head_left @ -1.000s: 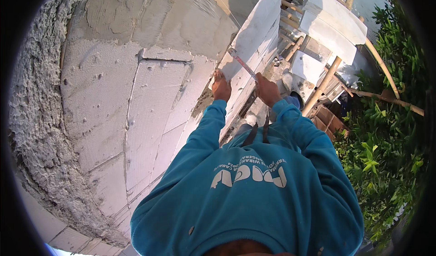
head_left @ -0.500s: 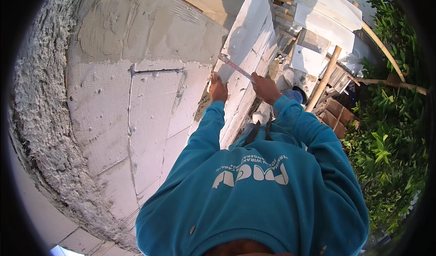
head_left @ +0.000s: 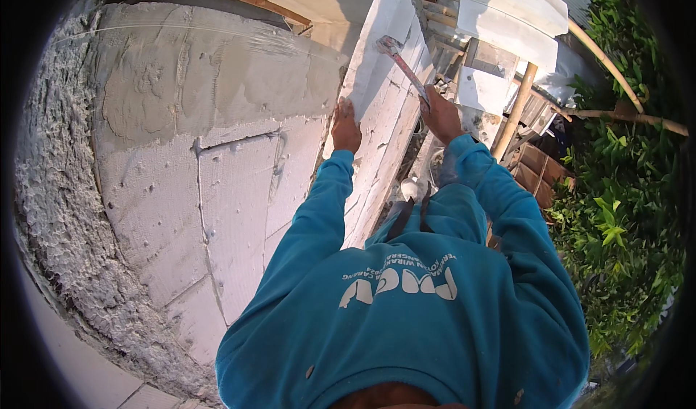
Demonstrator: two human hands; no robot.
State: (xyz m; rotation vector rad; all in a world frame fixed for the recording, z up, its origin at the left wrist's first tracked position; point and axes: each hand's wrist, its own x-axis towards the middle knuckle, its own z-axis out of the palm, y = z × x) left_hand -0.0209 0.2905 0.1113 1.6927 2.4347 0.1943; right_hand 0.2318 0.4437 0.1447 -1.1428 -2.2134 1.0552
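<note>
My right hand (head_left: 441,115) is closed round the grip of a hammer (head_left: 407,69) with a reddish, mortar-smeared handle. The hammer's head is over the face of a pale aerated concrete block (head_left: 368,64) at the far end of a block wall; whether it touches cannot be told. Against the left edge of that block rests my left hand (head_left: 346,126), its fingers stretched out and pointing away from me. More pale blocks (head_left: 239,184) form the wall face to the left, with dark gaps along some joints.
Grey mortar (head_left: 217,75) covers the upper wall at left, beside a rough concrete strip (head_left: 54,162). Bamboo poles (head_left: 516,112), white panels (head_left: 507,14) and brown boxes (head_left: 540,173) stand to the right. Green foliage (head_left: 616,220) fills the far right.
The hammer has risen up the block, its head now farther away and to the right. My right hand has shifted slightly right and away. My left hand stays at the block's edge.
</note>
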